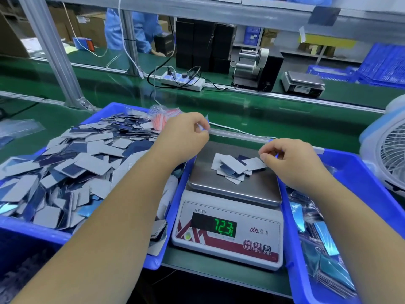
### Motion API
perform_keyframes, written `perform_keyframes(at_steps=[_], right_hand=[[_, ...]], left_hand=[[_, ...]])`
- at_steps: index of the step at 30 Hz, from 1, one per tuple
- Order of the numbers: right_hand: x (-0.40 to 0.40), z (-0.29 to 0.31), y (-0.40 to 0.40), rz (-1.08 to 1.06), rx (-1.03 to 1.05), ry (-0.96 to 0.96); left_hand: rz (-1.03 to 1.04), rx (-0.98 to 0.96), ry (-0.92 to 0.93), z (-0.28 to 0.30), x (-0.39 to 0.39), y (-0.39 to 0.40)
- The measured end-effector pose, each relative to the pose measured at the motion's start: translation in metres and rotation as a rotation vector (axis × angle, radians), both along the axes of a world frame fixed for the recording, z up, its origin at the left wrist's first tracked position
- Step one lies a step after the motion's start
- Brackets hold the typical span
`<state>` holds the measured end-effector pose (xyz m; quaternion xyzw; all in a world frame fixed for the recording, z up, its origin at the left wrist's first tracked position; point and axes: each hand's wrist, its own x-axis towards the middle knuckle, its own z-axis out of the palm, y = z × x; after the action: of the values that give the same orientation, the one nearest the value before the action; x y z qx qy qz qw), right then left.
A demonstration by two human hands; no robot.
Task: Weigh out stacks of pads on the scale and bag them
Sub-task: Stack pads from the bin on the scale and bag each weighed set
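Observation:
A white digital scale (228, 249) stands between two blue bins, and its display reads 72.3. On its steel pan (210, 183) lies a small loose heap of grey and blue pads (233, 166). Both hands are above the pan's far side, holding a clear zip bag (238, 134) stretched between them by its top strip. My left hand (186, 137) pinches the strip's left end. My right hand (289, 159) pinches the right end, just over the heap. I cannot tell where the bag's clear film hangs.
The left blue bin (26, 227) is piled with loose pads (72, 163). Filled bags (324, 238) lie in the right bin (359, 172). Behind are empty bags with red strips (162, 115), a fan (392, 154), a power strip (182, 81), a second scale (303, 83) and a person in blue (131, 29).

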<state>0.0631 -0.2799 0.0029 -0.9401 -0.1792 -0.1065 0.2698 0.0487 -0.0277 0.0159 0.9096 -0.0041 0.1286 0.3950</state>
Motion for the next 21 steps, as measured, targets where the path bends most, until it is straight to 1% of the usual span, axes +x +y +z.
perform_keyframes(at_steps=[1,3,5,7,10,16,18,21], right_hand=[[0.0,0.0,0.0,0.004,-0.001,-0.005],[0.0,0.001,0.0,0.011,-0.003,-0.015],[0.0,0.001,0.001,0.013,-0.002,-0.015],[0.0,0.0,0.002,0.014,-0.003,-0.006],[-0.001,-0.001,0.004,0.035,-0.021,0.0],[-0.001,0.0,0.003,0.046,-0.018,-0.01],[-0.001,0.0,0.002,0.047,-0.01,-0.01],[-0.003,0.002,0.003,0.062,-0.019,-0.006]], left_hand=[[0.046,0.03,0.017,0.004,0.001,0.007],[0.118,0.185,0.094,0.012,0.002,0.022],[0.117,0.376,0.226,0.016,0.002,0.033],[0.072,0.465,0.374,0.016,0.0,0.038],[0.042,0.438,0.453,0.012,-0.003,0.04],[0.019,0.304,0.455,0.009,-0.003,0.039],[-0.005,0.314,0.48,0.009,-0.006,0.035],[-0.001,0.361,0.442,0.011,-0.006,0.033]])
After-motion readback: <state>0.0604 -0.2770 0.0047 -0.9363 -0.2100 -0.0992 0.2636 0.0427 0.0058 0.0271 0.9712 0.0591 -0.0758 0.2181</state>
